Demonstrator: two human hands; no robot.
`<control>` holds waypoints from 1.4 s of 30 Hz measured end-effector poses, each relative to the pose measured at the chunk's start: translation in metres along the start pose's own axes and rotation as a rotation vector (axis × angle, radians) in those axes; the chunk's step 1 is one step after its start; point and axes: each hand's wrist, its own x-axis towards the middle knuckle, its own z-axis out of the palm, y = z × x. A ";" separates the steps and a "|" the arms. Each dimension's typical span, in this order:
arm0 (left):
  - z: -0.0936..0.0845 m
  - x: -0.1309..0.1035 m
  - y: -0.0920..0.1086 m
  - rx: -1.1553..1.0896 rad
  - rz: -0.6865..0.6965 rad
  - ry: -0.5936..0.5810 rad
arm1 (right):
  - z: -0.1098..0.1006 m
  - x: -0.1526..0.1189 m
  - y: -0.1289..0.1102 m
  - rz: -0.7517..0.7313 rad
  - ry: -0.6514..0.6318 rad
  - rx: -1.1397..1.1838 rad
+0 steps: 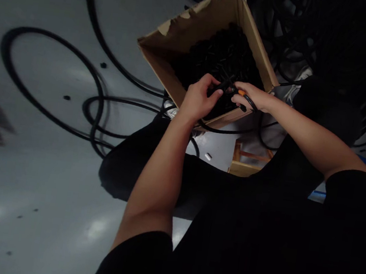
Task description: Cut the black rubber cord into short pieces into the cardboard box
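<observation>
A cardboard box [212, 17] is placed on the grey floor [30, 171], at the far side of the scene, and is partly filled with short black pieces [220, 47]. Its far rim is torn. Both hands are held over its near part.

A black cable [222, 86] is pinched between the thumb and fingers of the left hand [197, 97]; its full length cannot be made out against the dark contents. Scissors [242, 92] with black and orange handles are gripped in the right hand [257, 96], the fingers being closed about the handles. The blades are pointed left, towards the cable; whether they are parted cannot be told.

Long black hose [54, 35] is laid in loose loops on the floor to the left of the box. A dense black tangle [343, 46] is noted at far right. Small black offcuts [103, 65] are scattered on the floor at left. A wooden frame [246, 169] is partly seen on the near side of the box, with a small white piece [208, 156] to its left.
</observation>
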 end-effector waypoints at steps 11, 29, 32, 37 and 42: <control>-0.014 -0.002 0.017 0.090 -0.049 -0.070 | 0.013 0.000 0.002 0.069 -0.011 0.133; -0.007 0.000 -0.002 0.031 -0.049 -0.090 | 0.030 -0.009 -0.005 0.210 0.041 0.189; -0.006 0.002 -0.006 0.032 -0.088 -0.130 | 0.026 -0.010 -0.006 0.235 0.005 0.131; -0.004 0.003 -0.012 0.007 -0.089 -0.205 | 0.015 -0.010 -0.010 0.311 -0.077 0.105; -0.001 0.002 -0.015 -0.057 -0.052 -0.246 | 0.014 -0.010 -0.008 0.245 -0.015 0.124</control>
